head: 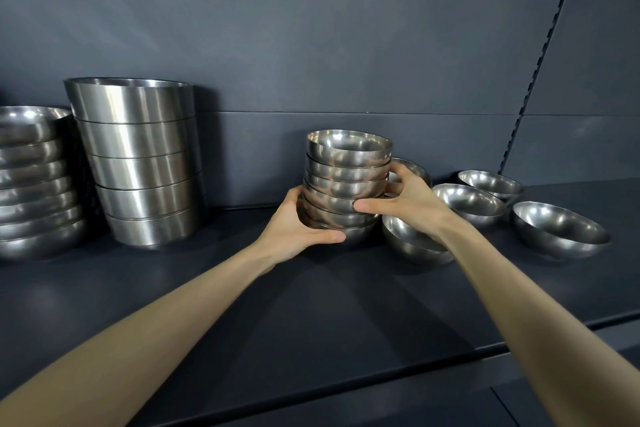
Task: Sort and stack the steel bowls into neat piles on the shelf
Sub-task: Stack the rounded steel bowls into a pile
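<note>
A stack of several small steel bowls (347, 177) stands in the middle of the dark shelf (311, 305). My left hand (298, 229) grips its lower left side, thumb curled under the front. My right hand (408, 201) grips its right side, thumb across the front and fingers behind. Three loose small bowls lie to the right: one (467, 203), one behind it (490, 184), one at the far right (559, 230). Another bowl (412, 243) sits under my right wrist, and one (415, 168) is partly hidden behind my right hand.
A tall stack of larger straight-sided steel bowls (138, 163) stands at the left. A pile of wide round bowls (34, 184) sits at the far left edge. The shelf's back panel (311, 45) rises right behind the stacks. The shelf's front edge (450, 357) runs below my forearms.
</note>
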`<state>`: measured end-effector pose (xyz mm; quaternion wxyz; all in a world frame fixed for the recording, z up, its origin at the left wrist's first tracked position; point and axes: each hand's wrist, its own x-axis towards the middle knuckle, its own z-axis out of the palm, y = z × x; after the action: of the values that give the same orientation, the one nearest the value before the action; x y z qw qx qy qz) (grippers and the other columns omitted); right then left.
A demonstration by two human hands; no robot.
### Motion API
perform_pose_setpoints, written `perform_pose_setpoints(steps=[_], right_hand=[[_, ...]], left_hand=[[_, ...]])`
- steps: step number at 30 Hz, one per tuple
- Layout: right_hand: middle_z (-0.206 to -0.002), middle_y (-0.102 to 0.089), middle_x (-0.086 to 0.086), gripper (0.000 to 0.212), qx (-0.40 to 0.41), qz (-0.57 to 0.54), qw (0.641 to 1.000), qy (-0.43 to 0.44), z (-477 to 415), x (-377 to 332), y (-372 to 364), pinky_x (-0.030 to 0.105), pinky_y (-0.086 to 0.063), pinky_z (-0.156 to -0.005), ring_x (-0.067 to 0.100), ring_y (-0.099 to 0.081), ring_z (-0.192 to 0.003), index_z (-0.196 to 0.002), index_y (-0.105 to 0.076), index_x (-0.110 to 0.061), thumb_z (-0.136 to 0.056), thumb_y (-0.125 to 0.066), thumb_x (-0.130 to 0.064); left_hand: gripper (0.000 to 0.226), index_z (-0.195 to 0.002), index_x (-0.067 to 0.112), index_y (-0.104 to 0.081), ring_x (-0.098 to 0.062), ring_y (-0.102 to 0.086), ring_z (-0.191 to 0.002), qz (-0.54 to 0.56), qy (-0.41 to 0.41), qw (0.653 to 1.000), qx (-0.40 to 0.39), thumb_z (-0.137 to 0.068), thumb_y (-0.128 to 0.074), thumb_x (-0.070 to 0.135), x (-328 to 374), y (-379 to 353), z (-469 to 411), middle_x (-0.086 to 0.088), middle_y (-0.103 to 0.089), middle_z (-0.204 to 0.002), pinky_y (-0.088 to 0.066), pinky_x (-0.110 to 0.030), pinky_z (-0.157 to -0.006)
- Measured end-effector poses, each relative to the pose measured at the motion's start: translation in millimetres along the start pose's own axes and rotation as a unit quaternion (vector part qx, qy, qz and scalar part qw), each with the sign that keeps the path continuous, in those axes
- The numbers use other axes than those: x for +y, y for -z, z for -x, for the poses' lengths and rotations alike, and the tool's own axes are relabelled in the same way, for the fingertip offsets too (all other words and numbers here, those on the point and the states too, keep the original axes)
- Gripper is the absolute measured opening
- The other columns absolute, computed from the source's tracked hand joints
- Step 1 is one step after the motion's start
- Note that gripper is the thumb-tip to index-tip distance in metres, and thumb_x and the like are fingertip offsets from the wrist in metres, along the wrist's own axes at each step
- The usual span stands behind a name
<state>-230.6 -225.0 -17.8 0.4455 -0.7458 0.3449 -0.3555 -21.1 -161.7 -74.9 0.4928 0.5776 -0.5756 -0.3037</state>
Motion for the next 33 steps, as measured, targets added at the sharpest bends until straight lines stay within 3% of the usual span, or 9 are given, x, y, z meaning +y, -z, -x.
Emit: perform_pose_setpoints(steps=[4,7,10,14,18,22,24,28,33], right_hand=[[-0.093,-0.074,-0.009,0.061,0.019,0.004,1.0,0.002,1.0,-2.5,-3.2,0.006,-0.048,-0.064,0.002,-0.071,-0.083,-0.11,-0.054,-0.032,-0.063,-0.089,-0.017],[-0.107,-0.071,-0.007,0.083,0.033,0.022,0.999,0.011,0.7,-15.3,-5.2,0.009,-0.05,-0.069,0.0,-0.069,-0.091,-0.126,-0.051,-0.024,-0.055,-0.091,-0.032],[-0.111,-0.069,-0.006,0.101,0.044,0.043,0.998,0.025,3.1,-34.9,-1.7,0.018,-0.054,-0.078,0.004,-0.07,-0.09,-0.131,-0.048,-0.024,-0.041,-0.087,-0.048],[-0.101,-0.072,-0.007,0.09,0.059,0.042,0.997,0.037,15.6,-55.5,13.7,0.01,-0.051,-0.064,0.004,-0.072,-0.084,-0.122,-0.05,-0.029,-0.042,-0.087,-0.044],[-0.096,-0.071,-0.009,0.072,0.073,0.041,0.996,0.036,33.1,-65.0,36.5,0.007,-0.049,-0.06,0.0,-0.071,-0.079,-0.112,-0.05,-0.035,-0.051,-0.088,-0.033],[-0.1,-0.072,-0.002,0.063,0.098,0.06,0.993,0.018,51.5,-57.4,62.9,0.003,-0.045,-0.058,0.001,-0.071,-0.082,-0.115,-0.052,-0.029,-0.063,-0.088,-0.023],[-0.102,-0.073,0.0,0.066,0.107,0.071,0.992,0.005,57.5,-50.5,72.9,0.005,-0.046,-0.062,0.005,-0.071,-0.089,-0.118,-0.053,-0.027,-0.063,-0.089,-0.025],[-0.099,-0.074,-0.002,0.067,0.11,0.076,0.991,-0.01,66.5,-36.7,89.8,0.013,-0.047,-0.071,0.006,-0.071,-0.089,-0.111,-0.052,-0.035,-0.056,-0.09,-0.033],[-0.103,-0.073,-0.001,0.101,0.104,0.07,0.992,-0.015,71.2,-18.8,98.6,0.023,-0.05,-0.085,0.009,-0.071,-0.091,-0.123,-0.052,-0.025,-0.033,-0.088,-0.051]], left_hand=[[0.109,-0.138,0.021,-0.038,-0.003,-0.059,-0.111,0.0,-0.011,1.0,0.009,-0.045,-0.093,0.038,2.3,4.7,2.1,0.013,-0.061,-0.12,-0.049,-0.031,-0.099],[0.109,-0.135,0.023,-0.041,-0.001,-0.06,-0.107,-0.001,-0.025,1.0,0.017,-0.041,-0.091,0.044,11.2,13.0,1.6,0.015,-0.063,-0.116,-0.05,-0.025,-0.094],[0.111,-0.135,0.025,-0.041,0.002,-0.058,-0.109,0.001,-0.041,0.999,0.021,-0.039,-0.09,0.049,25.6,18.5,-0.2,0.017,-0.061,-0.119,-0.049,-0.029,-0.098],[0.109,-0.133,0.03,-0.039,0.0,-0.058,-0.111,0.005,-0.065,0.998,0.012,-0.039,-0.09,0.052,47.1,12.4,-2.0,0.019,-0.06,-0.12,-0.049,-0.033,-0.099],[0.111,-0.135,0.028,-0.038,-0.004,-0.058,-0.113,0.012,-0.079,0.997,-0.004,-0.04,-0.089,0.053,66.6,-7.2,-4.6,0.013,-0.056,-0.127,-0.049,-0.033,-0.099],[0.096,-0.125,0.034,-0.042,0.006,-0.059,-0.103,0.009,-0.078,0.996,-0.032,-0.044,-0.089,0.049,76.3,-36.6,-3.3,0.019,-0.059,-0.117,-0.05,-0.02,-0.089],[0.089,-0.121,0.037,-0.042,0.007,-0.059,-0.1,0.017,-0.074,0.996,-0.038,-0.047,-0.091,0.044,76.2,-51.0,-2.7,0.02,-0.061,-0.112,-0.049,-0.016,-0.081],[0.095,-0.124,0.033,-0.044,0.003,-0.06,-0.104,0.028,-0.062,0.997,-0.041,-0.043,-0.091,0.045,75.4,-75.5,-1.2,0.019,-0.062,-0.113,-0.051,-0.02,-0.087],[0.106,-0.135,0.028,-0.04,0.002,-0.059,-0.109,0.023,-0.05,0.998,-0.041,-0.043,-0.092,0.045,70.1,-91.8,3.3,0.018,-0.062,-0.117,-0.049,-0.022,-0.093]])
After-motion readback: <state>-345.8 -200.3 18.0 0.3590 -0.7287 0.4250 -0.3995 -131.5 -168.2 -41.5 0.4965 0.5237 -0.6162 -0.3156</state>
